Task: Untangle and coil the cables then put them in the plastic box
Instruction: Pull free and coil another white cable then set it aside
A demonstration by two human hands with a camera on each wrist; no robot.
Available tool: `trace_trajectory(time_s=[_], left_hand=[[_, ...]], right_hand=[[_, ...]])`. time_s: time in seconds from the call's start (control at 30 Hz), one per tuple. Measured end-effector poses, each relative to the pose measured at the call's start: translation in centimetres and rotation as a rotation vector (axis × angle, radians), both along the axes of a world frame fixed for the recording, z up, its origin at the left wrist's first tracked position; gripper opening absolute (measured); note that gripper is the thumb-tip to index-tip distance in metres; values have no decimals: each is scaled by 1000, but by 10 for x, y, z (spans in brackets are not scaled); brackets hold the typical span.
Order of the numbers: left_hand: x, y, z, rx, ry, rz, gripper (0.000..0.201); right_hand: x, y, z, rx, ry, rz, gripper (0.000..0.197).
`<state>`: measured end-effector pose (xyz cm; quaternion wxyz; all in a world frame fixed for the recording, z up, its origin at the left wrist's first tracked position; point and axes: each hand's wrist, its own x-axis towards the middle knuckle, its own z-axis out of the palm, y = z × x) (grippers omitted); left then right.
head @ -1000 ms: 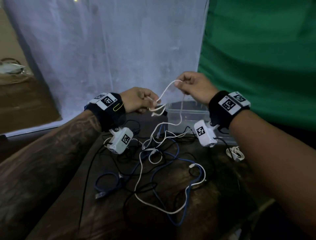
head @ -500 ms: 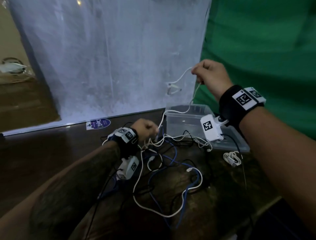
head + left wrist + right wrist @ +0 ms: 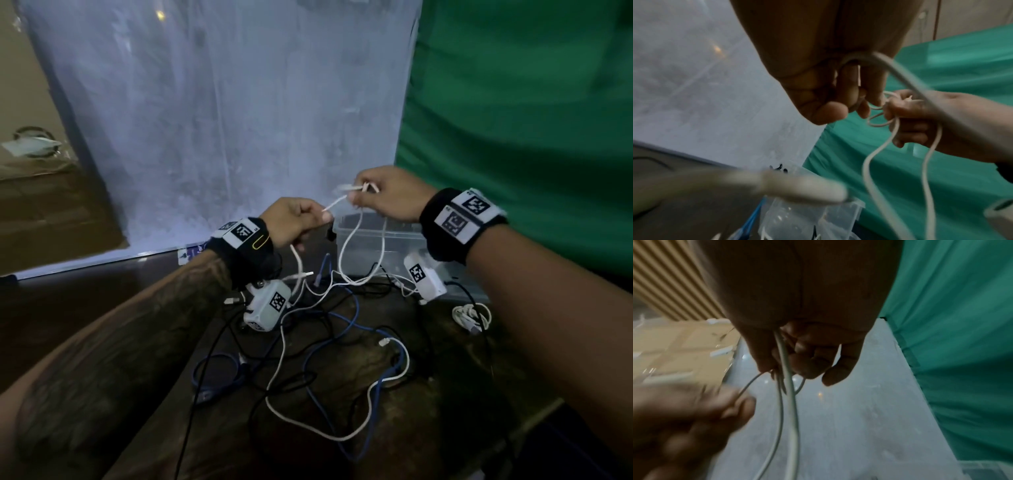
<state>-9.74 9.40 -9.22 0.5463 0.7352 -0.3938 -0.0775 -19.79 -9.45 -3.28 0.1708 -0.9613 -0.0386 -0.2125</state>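
Observation:
Both hands are raised above the dark table, close together in front of the clear plastic box [image 3: 383,240]. My right hand [image 3: 387,195] grips small loops of a thin white cable [image 3: 359,226], whose strands hang down toward the table. My left hand [image 3: 294,219] pinches the same white cable [image 3: 875,116] just left of the loops. A tangle of blue cable [image 3: 373,387], black cable [image 3: 205,370] and white cable [image 3: 284,359] lies on the table below. In the right wrist view the white cable [image 3: 789,386] runs down from my curled fingers.
A small coiled white cable [image 3: 471,317] lies on the table to the right of the box. A pale sheet [image 3: 222,120] hangs behind the table and a green cloth [image 3: 531,120] at the right. Cardboard [image 3: 41,205] stands at far left.
My left hand came up from the tangle on the table to meet the right hand. The right hand came down and left, with more white cable looped in it.

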Motion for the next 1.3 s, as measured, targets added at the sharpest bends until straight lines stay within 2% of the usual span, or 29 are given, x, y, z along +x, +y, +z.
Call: trace_trajectory(time_s=[0.17,0.23,0.33,0.43,0.47,0.5,0.57,0.6,0.67,0.73,0.83,0.93,1.0,1.07,1.17,1.23,1.3], left_hand=[[9,28,-37,130,16,-45,11],[14,41,-49,140,31,-26,15],[28,54,-53,-19,174,67,21],[30,55,-38,-112,189,159,21],[25,53,-31,-98,156,170,19],[19,51,-24,-72,117,179,17],[4,41,-14,-53,79,179,16],[-2,35,-13,-58,84,174,17],[-12,20,-13,-93,120,137,18],[-14,8,-15,-128,156,99,16],[-9,-3,-22,-173,249,27,17],[-3,-6,-34,-188,374,-16,32],[1,-5,-43,-153,495,-6,41],[4,-3,-52,-167,689,-84,43],[9,-2,-56,-322,922,-357,31],[16,-1,-57,-465,921,-468,22],[24,0,-60,-567,865,-482,15]], right_hand=[[-14,-26,22,173,-244,-233,23],[-20,-37,24,251,-212,-286,23],[-22,-36,7,286,134,-212,15],[-25,-16,-23,88,623,-66,28],[-26,-8,-30,-5,710,-59,35],[-26,-2,-34,-80,709,-69,41],[-22,6,-36,-120,536,-71,41],[-19,9,-37,-67,399,-43,36],[-9,12,-44,181,173,49,31],[0,17,-54,418,150,137,31],[13,20,-65,597,166,226,23],[24,16,-75,740,1,163,19],[36,13,-85,755,-90,116,18],[48,14,-94,763,-112,99,15],[68,17,-115,907,-84,58,16],[77,23,-131,969,12,52,22],[85,26,-147,912,102,66,23]])
